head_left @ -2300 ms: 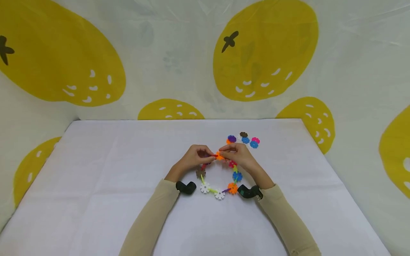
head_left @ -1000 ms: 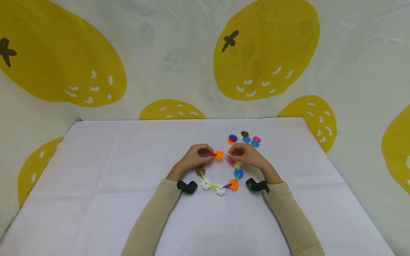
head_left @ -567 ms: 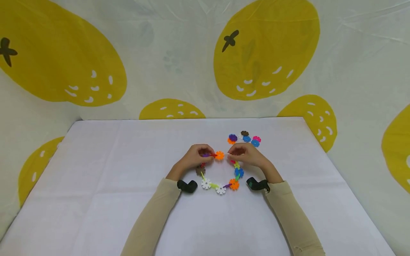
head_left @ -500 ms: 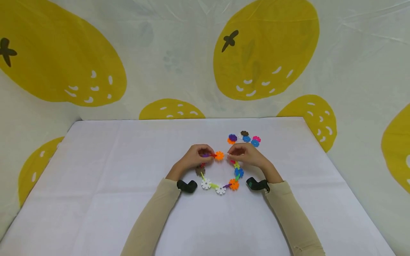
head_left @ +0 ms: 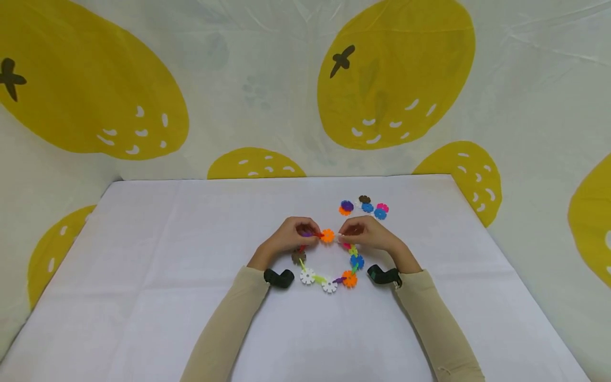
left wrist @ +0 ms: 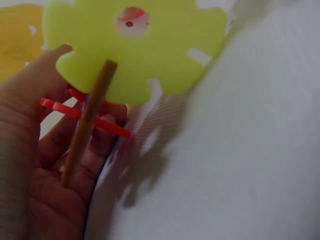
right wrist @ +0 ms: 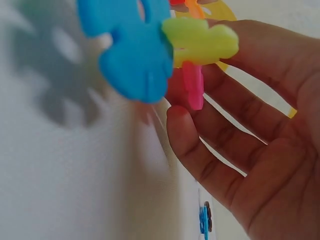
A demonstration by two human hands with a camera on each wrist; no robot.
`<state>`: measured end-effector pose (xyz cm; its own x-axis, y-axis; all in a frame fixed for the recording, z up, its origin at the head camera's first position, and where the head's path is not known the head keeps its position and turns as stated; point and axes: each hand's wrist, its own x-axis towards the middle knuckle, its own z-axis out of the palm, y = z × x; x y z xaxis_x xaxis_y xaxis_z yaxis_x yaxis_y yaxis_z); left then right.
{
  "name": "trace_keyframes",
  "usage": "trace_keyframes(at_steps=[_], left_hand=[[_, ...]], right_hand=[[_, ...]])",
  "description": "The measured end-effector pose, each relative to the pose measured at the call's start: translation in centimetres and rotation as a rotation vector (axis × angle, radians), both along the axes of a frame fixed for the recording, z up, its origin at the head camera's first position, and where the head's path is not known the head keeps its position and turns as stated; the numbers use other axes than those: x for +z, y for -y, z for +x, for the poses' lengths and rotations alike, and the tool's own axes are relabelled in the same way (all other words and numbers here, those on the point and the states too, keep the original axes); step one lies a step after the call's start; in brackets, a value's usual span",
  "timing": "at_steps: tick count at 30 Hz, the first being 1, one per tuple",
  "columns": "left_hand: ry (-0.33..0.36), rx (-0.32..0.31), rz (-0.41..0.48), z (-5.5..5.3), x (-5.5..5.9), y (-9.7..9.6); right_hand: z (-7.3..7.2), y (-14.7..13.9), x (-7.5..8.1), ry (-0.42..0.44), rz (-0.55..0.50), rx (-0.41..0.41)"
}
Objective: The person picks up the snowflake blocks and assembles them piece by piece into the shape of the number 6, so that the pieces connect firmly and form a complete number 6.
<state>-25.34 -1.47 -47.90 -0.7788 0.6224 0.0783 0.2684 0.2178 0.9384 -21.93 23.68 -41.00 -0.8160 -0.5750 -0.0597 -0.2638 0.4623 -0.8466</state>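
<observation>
A ring of interlocking snowflake discs hangs between the hands, its near side low over the white table. In the head view my left hand [head_left: 291, 233] pinches a red disc [head_left: 319, 235] at the ring's far left. My right hand [head_left: 372, 234] pinches a white disc [head_left: 339, 237], mostly hidden by the fingers. Between them sits an orange disc [head_left: 327, 236]. The left wrist view has a lime disc [left wrist: 135, 65] and an edge-on brown disc [left wrist: 87, 125] before the palm. Blue [right wrist: 132, 55], lime [right wrist: 202, 42] and pink [right wrist: 193, 85] discs show by the right fingers.
Several loose discs, among them a purple one [head_left: 347, 205] and a blue one [head_left: 380, 214], lie just beyond my right hand. White cloth covers the table [head_left: 167, 297]. A fruit-print curtain [head_left: 267, 95] rises behind it.
My right hand has moved right from the orange disc and now pinches the white disc beside it. Lately the ring has dipped slightly towards me. The left hand keeps its hold on the red disc.
</observation>
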Motion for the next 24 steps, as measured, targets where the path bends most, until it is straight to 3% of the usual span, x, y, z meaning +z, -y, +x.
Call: trace_keyframes(at_steps=[9, 15, 24], left_hand=[[-0.020, 0.001, -0.030, 0.1, 0.1, -0.1], [0.002, 0.004, -0.069, 0.1, 0.2, -0.2], [-0.046, -0.014, -0.112, 0.2, 0.3, -0.3]], right_hand=[[0.1, 0.2, 0.0, -0.019, 0.018, 0.011], [0.0, 0.4, -0.3, -0.034, 0.010, 0.008], [0.0, 0.9, -1.3, -0.007, -0.049, 0.000]])
